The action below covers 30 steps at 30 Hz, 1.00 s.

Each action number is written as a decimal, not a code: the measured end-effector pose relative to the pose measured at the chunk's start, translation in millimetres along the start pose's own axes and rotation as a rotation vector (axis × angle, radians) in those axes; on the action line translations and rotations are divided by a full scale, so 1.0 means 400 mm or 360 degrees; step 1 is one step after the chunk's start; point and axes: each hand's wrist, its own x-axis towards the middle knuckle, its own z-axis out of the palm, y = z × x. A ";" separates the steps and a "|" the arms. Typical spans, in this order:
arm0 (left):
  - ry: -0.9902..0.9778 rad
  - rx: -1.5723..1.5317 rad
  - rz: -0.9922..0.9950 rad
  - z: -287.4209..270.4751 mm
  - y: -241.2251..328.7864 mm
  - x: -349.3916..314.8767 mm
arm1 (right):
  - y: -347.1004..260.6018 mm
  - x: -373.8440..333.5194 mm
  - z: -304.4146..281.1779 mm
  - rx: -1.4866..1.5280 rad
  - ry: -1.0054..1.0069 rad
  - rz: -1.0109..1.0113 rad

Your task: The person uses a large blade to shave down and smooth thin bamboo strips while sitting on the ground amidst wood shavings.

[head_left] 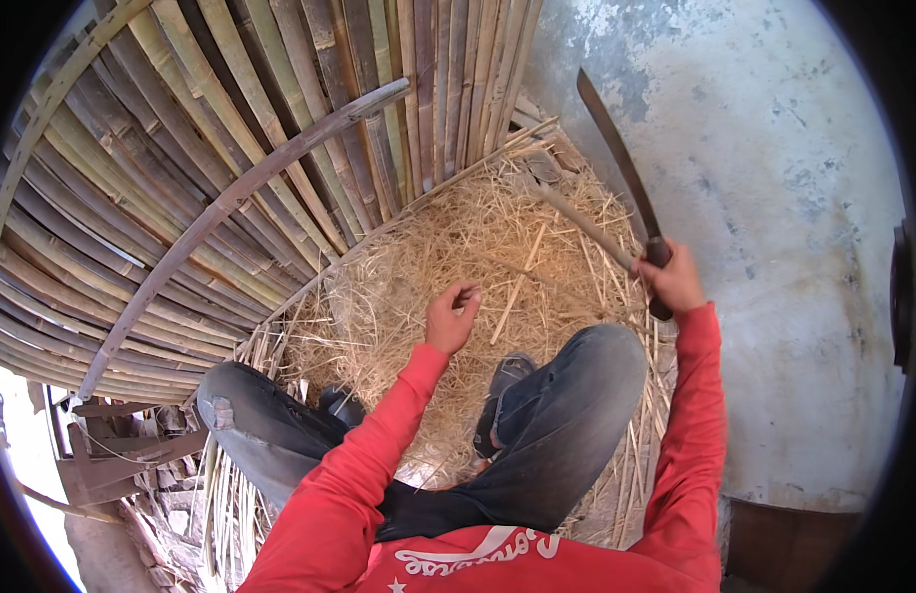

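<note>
My right hand (678,282) is closed round the dark handle of a machete (624,148), whose long, slightly curved blade points up and away beside the pale wall. A light brown stick (588,225) runs from the far straw to the fingers of that hand, and its near end seems pinched there against the handle. Over the straw and shavings (408,257), between my knees, my left hand (450,318) hangs with its fingers curled in toward the thumb. Whether anything small lies in them, I cannot make out.
A curved screen of bamboo slats (250,119) with a bent cross pole (250,183) rises at the left. The pale plastered wall (804,296) stands close on the right. Thin strips (220,504) lie heaped by my left knee, near brown boards (131,465).
</note>
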 end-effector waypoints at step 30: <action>0.0075 0.0462 0.0251 -0.385 0.335 0.104 | -0.421 -0.074 0.305 0.0666 -0.0181 -0.0073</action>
